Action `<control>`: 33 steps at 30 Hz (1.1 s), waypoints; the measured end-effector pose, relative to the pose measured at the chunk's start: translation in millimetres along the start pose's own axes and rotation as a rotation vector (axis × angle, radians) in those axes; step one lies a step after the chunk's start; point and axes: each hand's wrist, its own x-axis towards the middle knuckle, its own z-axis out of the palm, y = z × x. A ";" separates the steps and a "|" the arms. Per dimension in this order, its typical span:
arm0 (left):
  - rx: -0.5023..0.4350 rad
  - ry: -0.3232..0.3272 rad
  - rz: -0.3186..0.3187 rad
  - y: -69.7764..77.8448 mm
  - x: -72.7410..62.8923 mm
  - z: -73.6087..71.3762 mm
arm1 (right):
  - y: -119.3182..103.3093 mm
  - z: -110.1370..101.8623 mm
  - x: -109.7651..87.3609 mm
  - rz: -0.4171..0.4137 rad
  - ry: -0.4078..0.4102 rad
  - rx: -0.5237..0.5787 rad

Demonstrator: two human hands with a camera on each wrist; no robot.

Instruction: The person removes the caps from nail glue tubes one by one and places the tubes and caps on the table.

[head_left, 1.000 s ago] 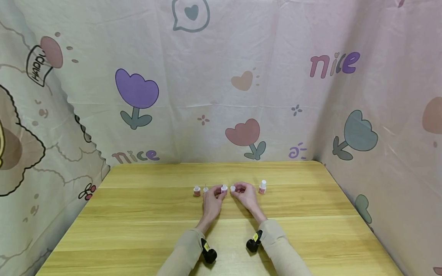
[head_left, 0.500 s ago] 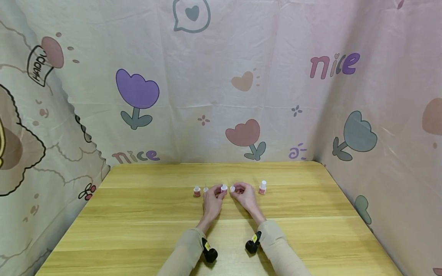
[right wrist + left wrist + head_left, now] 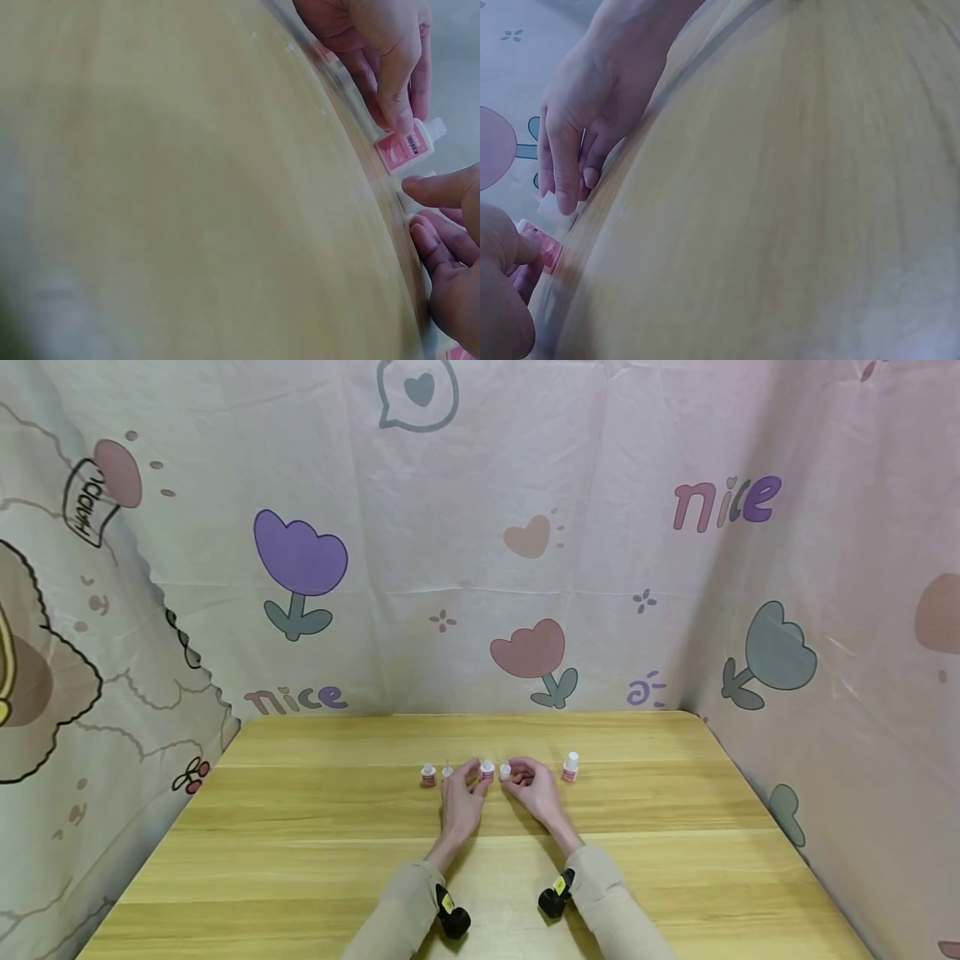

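My left hand (image 3: 462, 797) grips a small bottle (image 3: 487, 772) with a pink label between thumb and fingers. The bottle stands upright on the table, its white neck uncapped, as the right wrist view shows at the bottle's neck (image 3: 438, 128). Just right of it, my right hand (image 3: 537, 789) pinches a small white cap (image 3: 506, 772) low at the tabletop. A narrow gap separates cap and bottle. In the left wrist view, the right thumb and fingers partly cover the cap (image 3: 549, 204).
To the left stands another open pink-labelled bottle (image 3: 428, 776), with a white cap (image 3: 447, 772) beside it, its thin stem pointing up. A capped bottle (image 3: 571, 767) is right of my right hand. The wooden table (image 3: 337, 877) meets a patterned cloth (image 3: 420, 652) behind.
Both hands keep their holds on the bottle and cap. The right wrist has shifted slightly right and toward me.
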 end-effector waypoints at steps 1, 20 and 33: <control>-0.002 0.001 -0.002 0.6 -0.7 0.0 | 0.2 -0.3 -0.4 0.004 0.003 0.001; -0.019 0.022 -0.013 7.9 -13.6 -6.5 | -4.4 -11.7 -16.0 0.026 -0.022 0.080; -0.059 0.032 0.038 7.9 -16.9 -11.9 | -7.2 -25.1 -27.0 -0.014 -0.094 0.147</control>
